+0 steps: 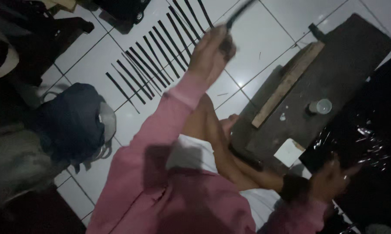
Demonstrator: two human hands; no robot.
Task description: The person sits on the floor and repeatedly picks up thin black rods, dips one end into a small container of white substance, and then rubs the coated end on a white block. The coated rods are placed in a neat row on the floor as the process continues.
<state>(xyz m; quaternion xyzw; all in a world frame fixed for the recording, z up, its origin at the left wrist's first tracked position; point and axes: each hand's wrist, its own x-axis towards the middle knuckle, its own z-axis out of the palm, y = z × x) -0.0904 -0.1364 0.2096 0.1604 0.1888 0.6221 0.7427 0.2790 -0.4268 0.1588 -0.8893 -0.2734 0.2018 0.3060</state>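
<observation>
Landmark: the dark wooden board (pixel 334 82) lying on the white tiled floor (pixel 264 39); every place below is told from it.
Left hand: the left hand (pixel 210 54) is raised well off the board's upper-left side, fingers closed around the lower end of a thin dark strip (pixel 241 13).
Strip held: its long axis runs up and to the right from the fist, tip toward the top edge of the view; motion blur smears its outline.
Right hand: the right hand (pixel 334 180) sits just past the board's lower corner, beside a crinkled black plastic sheet (pixel 368 143); whether its fingers are spread or curled cannot be told.
Row of strips: a row of dark strips (pixel 156 56) lies side by side on the floor well to the board's left, beneath and beyond the raised hand, all slanted alike.
Nearer hand: the left hand is by far the nearer to that row.
On the board: a pale wooden batten (pixel 286 84) lies along it; a small clear cup (pixel 323 106) stands near its middle; a white card (pixel 289 151) rests at its lower edge.
Hard to make out: the scene is dim; a dark bag (pixel 70 121) far left of the board is shapeless, and pink sleeves hide the floor in front.
</observation>
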